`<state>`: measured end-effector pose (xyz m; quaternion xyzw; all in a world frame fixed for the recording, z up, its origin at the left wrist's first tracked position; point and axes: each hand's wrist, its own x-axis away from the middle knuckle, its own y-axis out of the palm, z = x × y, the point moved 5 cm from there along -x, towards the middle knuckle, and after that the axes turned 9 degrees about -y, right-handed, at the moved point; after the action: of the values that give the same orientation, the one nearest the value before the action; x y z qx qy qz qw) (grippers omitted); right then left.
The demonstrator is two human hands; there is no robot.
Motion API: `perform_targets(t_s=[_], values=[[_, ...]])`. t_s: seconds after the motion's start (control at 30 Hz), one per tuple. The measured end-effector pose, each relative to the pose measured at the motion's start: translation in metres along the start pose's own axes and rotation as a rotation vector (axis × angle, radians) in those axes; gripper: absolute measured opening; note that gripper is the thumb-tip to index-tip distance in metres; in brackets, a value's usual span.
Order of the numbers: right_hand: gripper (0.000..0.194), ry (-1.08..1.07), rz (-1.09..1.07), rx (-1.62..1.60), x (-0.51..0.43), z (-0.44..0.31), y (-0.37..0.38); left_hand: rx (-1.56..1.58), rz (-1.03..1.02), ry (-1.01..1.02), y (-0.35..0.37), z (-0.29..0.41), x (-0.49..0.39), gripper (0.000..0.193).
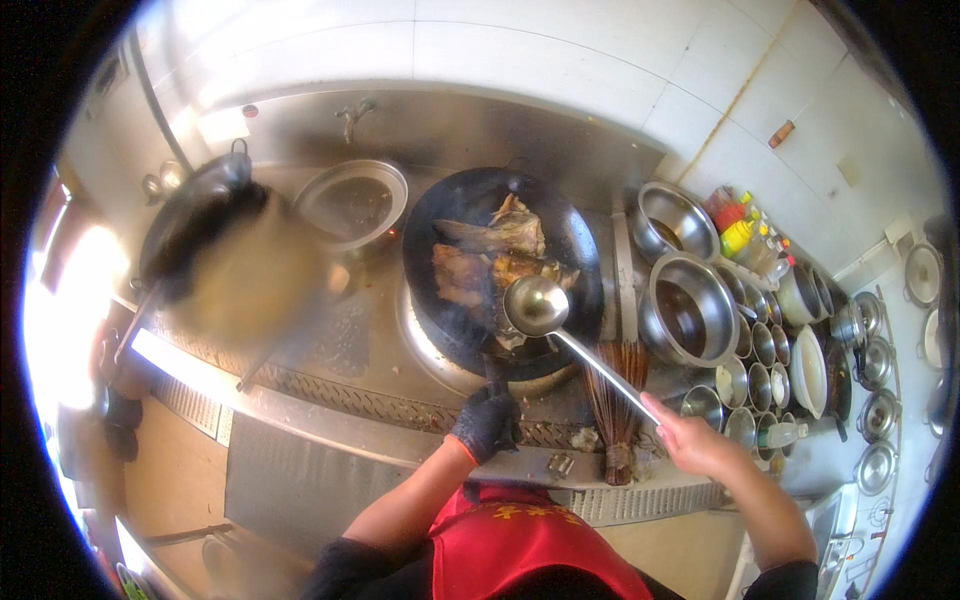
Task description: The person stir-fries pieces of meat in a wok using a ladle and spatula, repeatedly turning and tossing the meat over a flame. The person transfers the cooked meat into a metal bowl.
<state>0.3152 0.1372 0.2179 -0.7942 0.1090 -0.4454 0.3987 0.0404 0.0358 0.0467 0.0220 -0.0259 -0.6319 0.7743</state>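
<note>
My left hand (486,425), in a black glove, grips the handle of a dark wok (585,247) that sits over a burner. Pieces of browned fish (495,232), with what looks like a tail among them, lie in the wok. My bare right hand (690,439) holds the long handle of a steel ladle (536,306). The ladle's bowl is over the near part of the wok, above the food; whether it touches the food cannot be told. A bamboo wok brush (618,420) lies just right of the wok, between my hands.
Steel basins (688,309) of dark liquid, seasoning cups (763,344) and squeeze bottles (739,236) stand to the right. A round metal pan (352,202) is behind left, and another large wok (195,217) is further left, partly blurred. A faucet (352,118) is on the back panel.
</note>
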Motion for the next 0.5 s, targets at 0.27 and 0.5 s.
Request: perform_targets(t_s=[0.27,0.5], values=[[0.062,-0.051,0.063,-0.052,-0.005,0.005,0.011,-0.543,0.160,0.130,0.004,0.003,0.000,0.016],[0.059,-0.032,0.113,-0.139,-0.039,-0.007,0.030,-0.075,0.300,-0.332,-0.004,-0.036,-0.014,0.023]])
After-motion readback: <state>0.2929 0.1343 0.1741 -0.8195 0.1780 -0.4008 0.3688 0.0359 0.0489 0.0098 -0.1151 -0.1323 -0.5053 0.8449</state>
